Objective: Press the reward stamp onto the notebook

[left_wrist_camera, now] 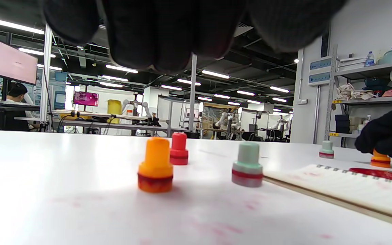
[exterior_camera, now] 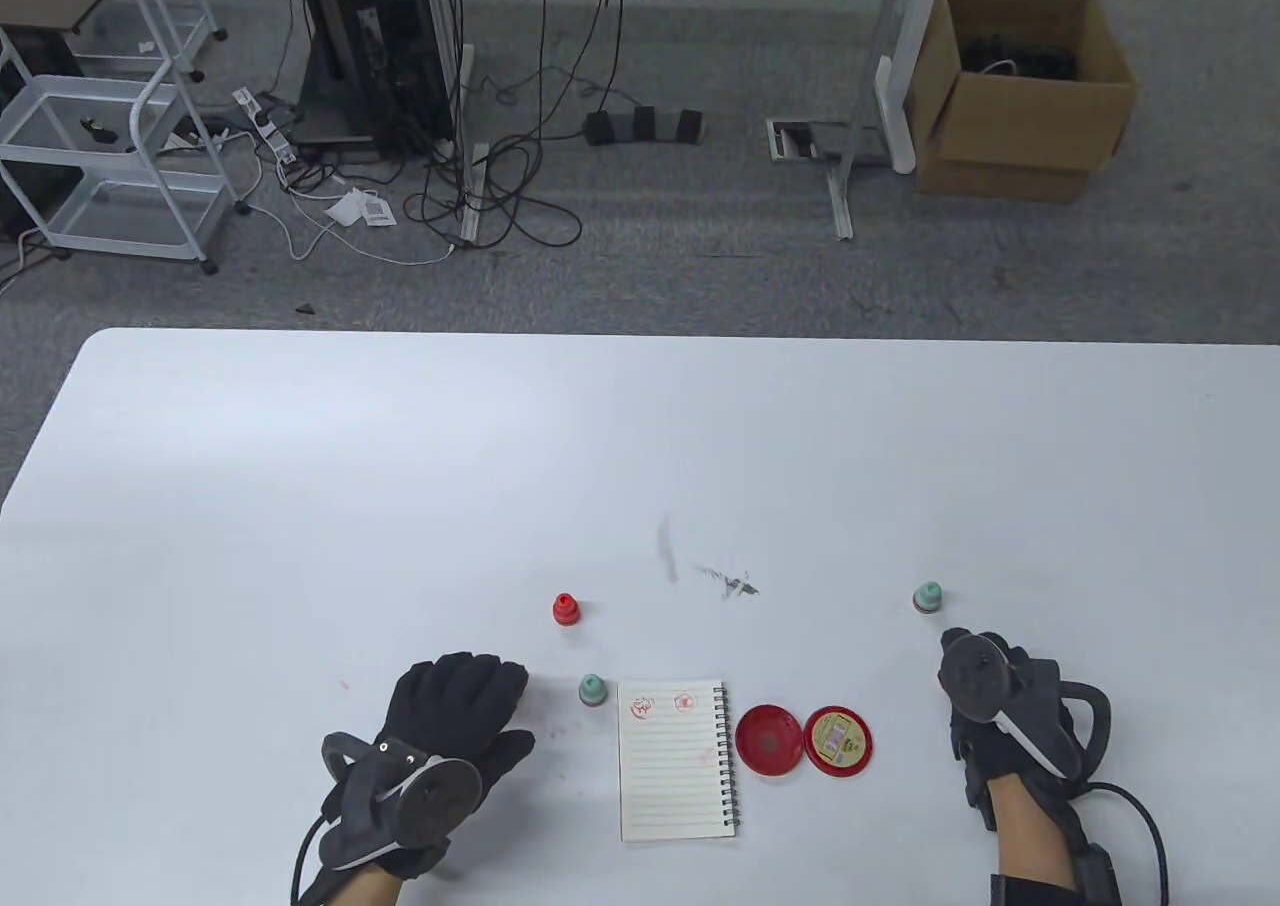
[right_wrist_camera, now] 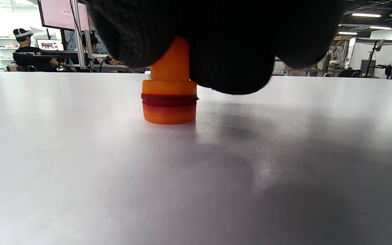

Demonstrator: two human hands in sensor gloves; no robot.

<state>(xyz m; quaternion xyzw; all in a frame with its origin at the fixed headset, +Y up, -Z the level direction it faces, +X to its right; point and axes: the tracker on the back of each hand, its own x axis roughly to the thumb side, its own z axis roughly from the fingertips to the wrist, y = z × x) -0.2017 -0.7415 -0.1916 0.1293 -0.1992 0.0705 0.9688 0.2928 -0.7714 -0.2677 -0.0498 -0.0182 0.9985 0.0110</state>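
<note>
The lined spiral notebook [exterior_camera: 675, 761] lies open near the front edge, with two red prints at its top; its edge also shows in the left wrist view [left_wrist_camera: 352, 190]. My right hand [exterior_camera: 975, 661] grips the top of an orange stamp [right_wrist_camera: 169, 98] that stands on the table right of the ink pad; this stamp also shows in the left wrist view [left_wrist_camera: 380, 159]. My left hand [exterior_camera: 465, 696] lies open, palm down, left of the notebook. A second orange stamp [left_wrist_camera: 155, 165] stands free below its fingers [left_wrist_camera: 168, 34], hidden in the table view.
An open red ink pad [exterior_camera: 768, 739] and its lid [exterior_camera: 838, 739] lie right of the notebook. A green stamp [exterior_camera: 592, 688] stands at the notebook's top left, a red stamp [exterior_camera: 566, 608] behind it, and another green stamp [exterior_camera: 928, 597] beyond my right hand. Grey smudges [exterior_camera: 728, 581] mark the table.
</note>
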